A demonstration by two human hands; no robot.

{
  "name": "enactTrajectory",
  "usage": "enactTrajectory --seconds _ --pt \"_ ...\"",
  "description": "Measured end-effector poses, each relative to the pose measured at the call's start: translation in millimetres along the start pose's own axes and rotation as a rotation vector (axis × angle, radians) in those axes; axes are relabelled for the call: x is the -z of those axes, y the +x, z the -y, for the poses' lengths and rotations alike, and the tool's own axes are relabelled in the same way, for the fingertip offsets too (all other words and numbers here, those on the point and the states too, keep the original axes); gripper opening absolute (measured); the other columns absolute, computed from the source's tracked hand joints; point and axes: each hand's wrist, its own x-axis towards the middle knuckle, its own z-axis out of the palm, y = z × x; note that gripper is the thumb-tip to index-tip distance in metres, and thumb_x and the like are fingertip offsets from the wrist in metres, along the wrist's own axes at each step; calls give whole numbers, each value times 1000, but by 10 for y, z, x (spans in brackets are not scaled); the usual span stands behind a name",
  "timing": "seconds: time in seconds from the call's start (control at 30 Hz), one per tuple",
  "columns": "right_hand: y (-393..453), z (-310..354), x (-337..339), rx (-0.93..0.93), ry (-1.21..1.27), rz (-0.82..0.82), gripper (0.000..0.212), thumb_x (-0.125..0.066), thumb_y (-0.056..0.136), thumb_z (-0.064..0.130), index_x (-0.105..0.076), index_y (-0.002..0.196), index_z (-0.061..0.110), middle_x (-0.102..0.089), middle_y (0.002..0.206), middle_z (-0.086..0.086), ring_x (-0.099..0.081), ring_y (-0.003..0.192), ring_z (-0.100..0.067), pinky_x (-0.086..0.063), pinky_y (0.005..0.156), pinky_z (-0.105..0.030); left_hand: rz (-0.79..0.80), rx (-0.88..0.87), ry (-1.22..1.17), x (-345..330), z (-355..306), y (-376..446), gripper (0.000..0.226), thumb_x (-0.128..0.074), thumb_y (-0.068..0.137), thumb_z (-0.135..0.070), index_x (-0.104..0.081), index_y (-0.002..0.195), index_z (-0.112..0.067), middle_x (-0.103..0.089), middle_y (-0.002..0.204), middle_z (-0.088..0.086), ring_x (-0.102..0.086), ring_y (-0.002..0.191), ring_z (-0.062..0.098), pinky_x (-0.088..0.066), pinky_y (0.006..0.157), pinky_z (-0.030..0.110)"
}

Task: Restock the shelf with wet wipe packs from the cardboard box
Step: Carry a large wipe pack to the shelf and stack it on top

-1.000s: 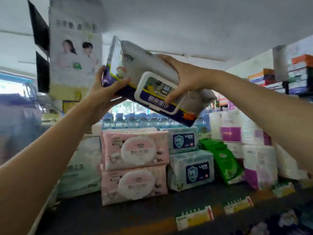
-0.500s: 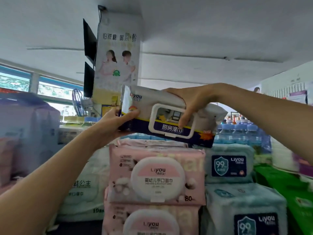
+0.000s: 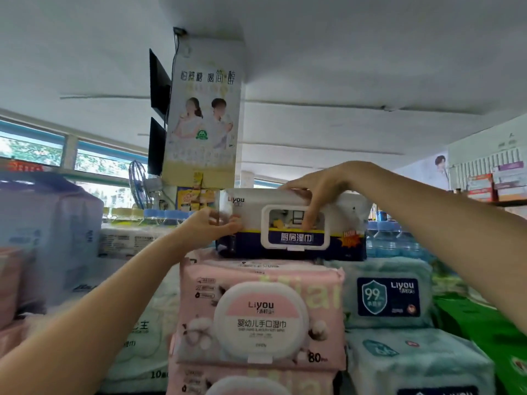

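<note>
Single head-worn view, wide-angle, looking forward and slightly upward from just in front of the stacked wet wipe packs [image 3: 261, 315]. Close enough that both forearms run in from the lower corners. Takes in ceiling [image 3: 342, 52], hanging poster [image 3: 204, 121] and windows [image 3: 31, 151] at left. No second view to overlap.

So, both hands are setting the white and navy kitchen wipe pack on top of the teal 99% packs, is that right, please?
Not quite. The head view shows the left hand and right hand holding the white and navy kitchen wipe pack on top of the pink baby wipe stack, not the teal 99% packs, which stand beside it to the right. The rest holds.
</note>
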Motion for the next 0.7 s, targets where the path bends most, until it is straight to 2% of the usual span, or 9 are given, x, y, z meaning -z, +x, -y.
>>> enactTrajectory --seconds 0.07,0.13,0.23,0.37,0.5,0.63,0.7 --pt "-45 -115 39 -75 -59 -8 90 -76 73 34 -23 146 33 -43 141 0 -44 125 -22 -39 104 -35 29 5 88 -18 -29 72 33 -59 85 -40 -60 94 -8 -64 106 9 -58 99 22 -43 100 37" --pt "-113 -230 22 -129 -78 22 91 -76 74 33 -21 146 32 -45 139 -3 -47 124 -24 -40 106 -39 53 31 169 -9 -73 105 34 -59 86 -38 -60 103 -8 -63 113 11 -57 105 25 -41 101 35" --pt "-184 -380 -120 -77 4 -7 87 -74 75 30 -22 145 27 -45 138 0 -43 127 -24 -35 109 -45 76 64 234 -5 -84 96 53 -63 83 -38 -51 125 -7 -57 123 10 -53 114 25 -40 103 35" --pt "-245 -504 -243 -26 131 -132 92 -76 69 41 -24 144 35 -37 144 6 -39 129 -21 -35 110 -44 69 101 224 -8 -101 39 73 -69 79 -36 -36 137 -7 -43 141 12 -43 127 27 -35 110 39" --pt "-276 -535 -264 -20 233 -170 93 -78 59 48 -31 139 40 -40 143 2 -47 122 -23 -43 104 -42 -1 87 211 -28 -211 -2 91 -75 74 -25 -19 143 -6 -32 147 15 -36 132 32 -34 111 43" --pt "-319 -498 -284 -46 208 -206 88 -77 65 45 -32 140 35 -42 140 1 -48 119 -23 -44 102 -41 -137 -8 148 -86 -380 -89 113 -77 72 -25 5 148 -10 -10 155 19 -16 142 36 -19 116 47" --pt "-359 -447 -312 -58 208 -232 86 -76 68 44 -32 140 32 -43 140 -1 -48 119 -23 -44 102 -40 -198 -48 206 -105 -443 -155 112 -76 74 -25 7 148 -15 -8 153 19 -15 141 38 -20 114 47"
